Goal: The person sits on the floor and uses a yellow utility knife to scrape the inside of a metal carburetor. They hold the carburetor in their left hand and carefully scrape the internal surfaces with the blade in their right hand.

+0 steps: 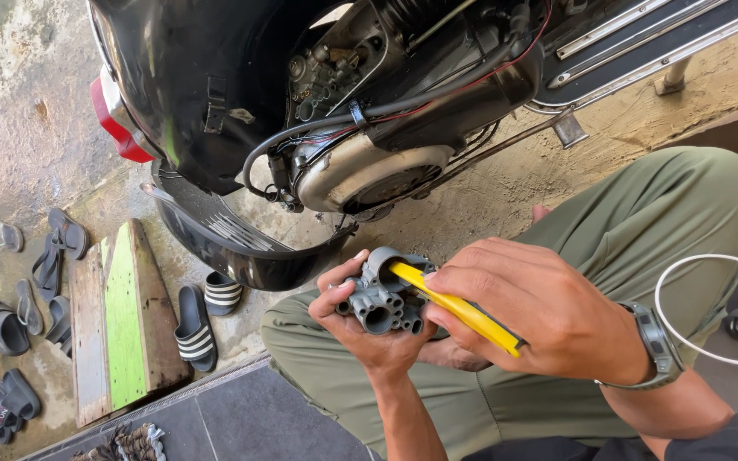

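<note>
While your left hand (367, 329) grips the grey carburetor body (383, 294) above your lap, your right hand (533, 318) closes around a yellow-handled tool (459, 309) pushed into its opening, beside the black scooter (301, 102).

I see no package, label, sign or screen anywhere around my hands. Nothing of that kind lies above them by the machine, nor off to either side of them on the ground
</note>
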